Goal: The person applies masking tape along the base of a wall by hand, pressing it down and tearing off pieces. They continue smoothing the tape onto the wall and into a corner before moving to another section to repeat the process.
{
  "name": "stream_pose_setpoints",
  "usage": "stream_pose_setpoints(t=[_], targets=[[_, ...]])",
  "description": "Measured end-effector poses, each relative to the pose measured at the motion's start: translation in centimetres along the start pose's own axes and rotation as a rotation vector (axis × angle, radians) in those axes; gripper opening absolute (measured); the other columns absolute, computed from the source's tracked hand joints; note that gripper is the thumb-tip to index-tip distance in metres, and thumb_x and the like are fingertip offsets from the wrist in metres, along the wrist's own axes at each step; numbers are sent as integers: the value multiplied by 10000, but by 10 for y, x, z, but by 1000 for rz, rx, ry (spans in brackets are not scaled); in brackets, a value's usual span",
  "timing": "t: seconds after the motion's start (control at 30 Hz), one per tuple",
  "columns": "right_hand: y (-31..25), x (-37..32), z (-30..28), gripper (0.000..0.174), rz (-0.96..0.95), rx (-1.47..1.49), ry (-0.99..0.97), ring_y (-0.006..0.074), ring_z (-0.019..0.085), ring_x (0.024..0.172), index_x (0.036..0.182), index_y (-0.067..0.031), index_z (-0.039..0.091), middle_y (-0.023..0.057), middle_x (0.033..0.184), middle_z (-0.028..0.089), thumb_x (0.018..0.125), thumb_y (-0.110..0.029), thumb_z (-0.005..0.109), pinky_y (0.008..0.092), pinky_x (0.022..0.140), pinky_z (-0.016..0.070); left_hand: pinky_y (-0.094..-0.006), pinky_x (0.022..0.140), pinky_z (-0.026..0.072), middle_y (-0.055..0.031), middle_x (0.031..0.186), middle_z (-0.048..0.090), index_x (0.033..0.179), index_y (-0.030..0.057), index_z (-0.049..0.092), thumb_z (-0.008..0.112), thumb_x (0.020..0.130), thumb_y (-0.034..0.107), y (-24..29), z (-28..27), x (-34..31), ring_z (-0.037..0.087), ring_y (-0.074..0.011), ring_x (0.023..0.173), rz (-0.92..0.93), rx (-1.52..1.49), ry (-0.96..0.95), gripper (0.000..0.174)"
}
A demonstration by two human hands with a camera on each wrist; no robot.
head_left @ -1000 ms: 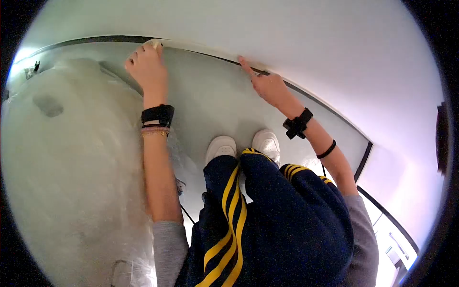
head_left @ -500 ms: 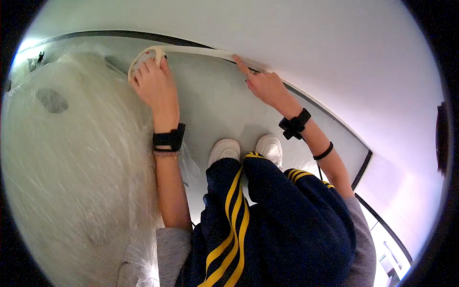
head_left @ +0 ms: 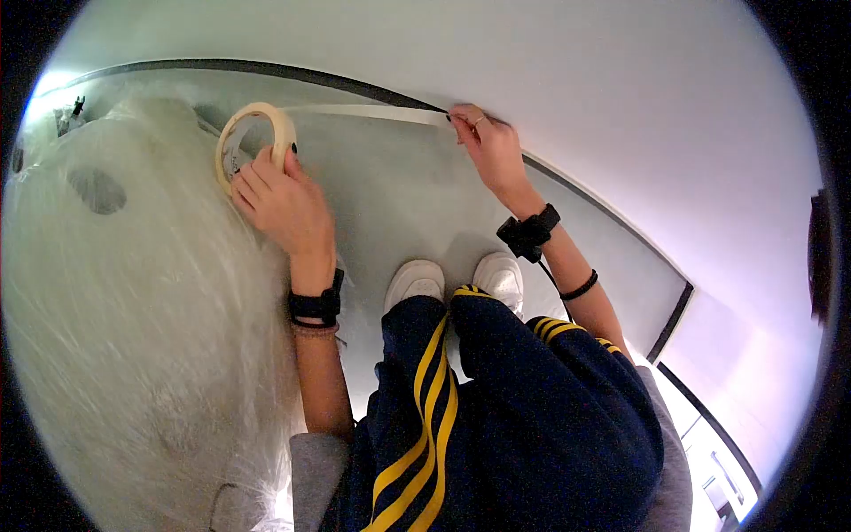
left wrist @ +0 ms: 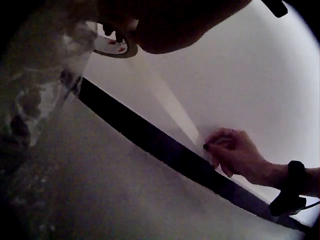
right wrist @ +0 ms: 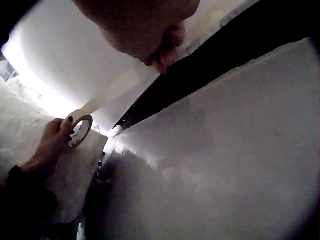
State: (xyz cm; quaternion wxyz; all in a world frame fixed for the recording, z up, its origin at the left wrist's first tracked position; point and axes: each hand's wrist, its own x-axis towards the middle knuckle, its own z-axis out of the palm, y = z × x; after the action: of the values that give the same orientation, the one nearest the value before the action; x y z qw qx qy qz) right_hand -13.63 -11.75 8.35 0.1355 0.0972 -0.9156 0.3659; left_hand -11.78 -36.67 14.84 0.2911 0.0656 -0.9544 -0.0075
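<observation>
Leftmost, clear plastic sheeting is spreading in a big wrinkled heap over the left side of the head view; just beside its upper right edge, a cream roll of tape is tilting on its side in the left hand, whose fingers and thumb are clamping round the near part of the ring; a black band is circling that wrist; from the roll a pale strip of tape is running rightward above the grey floor, near a dark edging that is curving along the foot of the white wall; below, white shoes are standing on the floor and navy trousers with yellow stripes are filling the lower middle; farther right, the right hand is pinching the strip's other end, fingertips together, close by the edging; a black device is sitting on that wrist.
</observation>
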Motion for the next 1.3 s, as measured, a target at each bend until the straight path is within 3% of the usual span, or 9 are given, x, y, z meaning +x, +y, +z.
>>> stream_pose_setpoints(t=[0.07, 0.17, 0.27, 0.37, 0.5, 1.0, 1.1, 1.17, 1.3], targets=[[0, 0, -1, 104, -25, -49, 7, 204, 630, 567, 960, -68, 584, 81, 683, 636, 868, -112, 607, 312, 532, 488, -410, 866, 389, -102, 929, 526, 1010, 35, 533, 562, 892, 206, 1, -2, -1, 501, -274, 918, 72, 62, -2, 209], [-1, 2, -3, 97, -130, -207, 76, 228, 629, 573, 934, -73, 591, 85, 692, 643, 847, -100, 625, 323, 528, 488, -400, 858, 394, -94, 914, 540, 978, 39, 542, 572, 887, 218, 5, 5, 9, 511, -271, 899, 25, 90, -98, 203], [3, -1, -2, 88, -227, -312, 167, 244, 624, 577, 898, -90, 596, 86, 692, 646, 825, -97, 645, 333, 521, 487, -383, 845, 400, -89, 875, 555, 939, 36, 552, 591, 873, 234, 11, 20, 19, 524, -268, 878, 89, 118, -18, 212], [13, -3, 0, 93, -286, -336, 216, 243, 613, 556, 876, -104, 594, 72, 654, 631, 813, -111, 662, 334, 504, 481, -374, 837, 399, -88, 847, 570, 921, 33, 568, 603, 862, 247, 20, 42, 27, 535, -265, 863, 126, 137, -57, 224], [10, -5, -2, 101, -282, -376, 192, 237, 601, 531, 872, -111, 591, 60, 617, 613, 810, -125, 669, 333, 487, 475, -375, 832, 400, -106, 853, 578, 914, 24, 577, 600, 861, 237, 23, 51, 40, 541, -264, 858, 203, 149, 11, 220], [12, -1, -1, 89, -283, -404, 218, 217, 614, 534, 865, -115, 616, 52, 628, 628, 805, -137, 677, 319, 480, 477, -394, 817, 394, -128, 902, 592, 946, 4, 578, 635, 822, 198, 24, 42, 47, 558, -285, 900, 198, 110, -178, 238], [10, -1, -2, 90, -283, -389, 228, 217, 613, 531, 871, -118, 618, 52, 632, 632, 805, -139, 676, 315, 479, 475, -395, 820, 395, -132, 915, 597, 938, 7, 579, 631, 828, 197, 20, 45, 45, 561, -285, 901, 212, 98, -51, 226], [7, -2, -2, 85, -230, -403, 189, 216, 615, 536, 866, -122, 620, 50, 633, 634, 804, -142, 676, 313, 481, 475, -439, 893, 387, -136, 1052, 611, 1047, 31, 564, 558, 874, 256, 17, 44, 46, 562, -311, 1008, 135, 121, -188, 284], [11, 0, 1, 82, -262, -398, 225, 207, 617, 543, 861, -126, 621, 45, 628, 632, 802, -140, 676, 310, 485, 474, -438, 871, 398, -131, 1033, 618, 1035, 44, 580, 542, 886, 262, 16, 48, 48, 569, -317, 988, 155, 99, -183, 267]])
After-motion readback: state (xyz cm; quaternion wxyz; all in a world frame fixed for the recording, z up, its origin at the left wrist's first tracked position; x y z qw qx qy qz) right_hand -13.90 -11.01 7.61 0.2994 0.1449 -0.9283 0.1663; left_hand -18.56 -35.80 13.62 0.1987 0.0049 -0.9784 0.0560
